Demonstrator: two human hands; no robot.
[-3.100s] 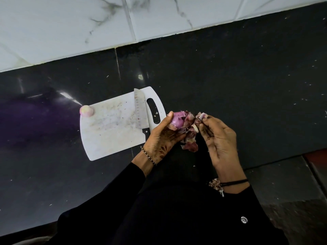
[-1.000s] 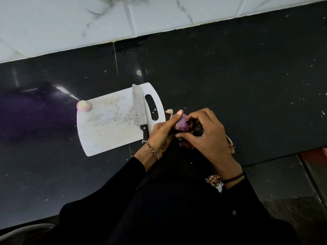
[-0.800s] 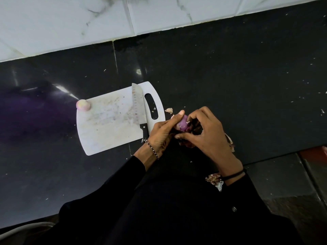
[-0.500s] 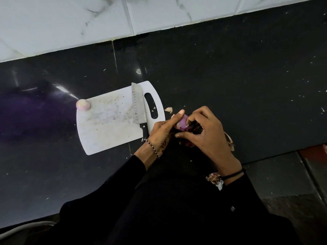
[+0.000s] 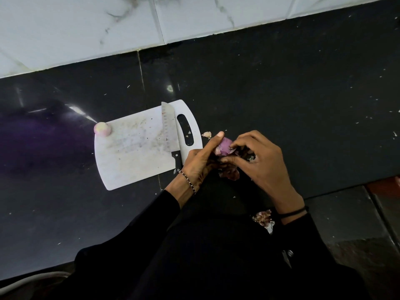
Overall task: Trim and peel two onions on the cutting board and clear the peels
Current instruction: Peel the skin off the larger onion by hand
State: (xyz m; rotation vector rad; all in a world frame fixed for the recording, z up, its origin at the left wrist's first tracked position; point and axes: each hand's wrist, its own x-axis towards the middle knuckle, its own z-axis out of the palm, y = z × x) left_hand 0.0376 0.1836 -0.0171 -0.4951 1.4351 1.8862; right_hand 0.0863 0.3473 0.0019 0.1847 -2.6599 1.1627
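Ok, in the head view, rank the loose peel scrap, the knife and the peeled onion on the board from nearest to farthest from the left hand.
1. Loose peel scrap, on the counter just beyond the left hand.
2. Knife, on the board's handle end.
3. Peeled onion, at the board's far left corner.

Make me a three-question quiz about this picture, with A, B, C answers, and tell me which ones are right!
1. Where is the peeled onion?
A. on the board's far left corner
B. in the left hand
C. on the floor

2. What colour is the board?
A. green
B. white
C. red

3. What is the knife doing?
A. cutting an onion
B. lying flat on the board
C. held in the right hand

Answers:
1. A, the pale round onion sits at that corner, away from both hands.
2. B, it shows white against the dark counter.
3. B, it rests beside the board's handle slot, and no hand touches it; the left hand and right hand are both on the purple onion.
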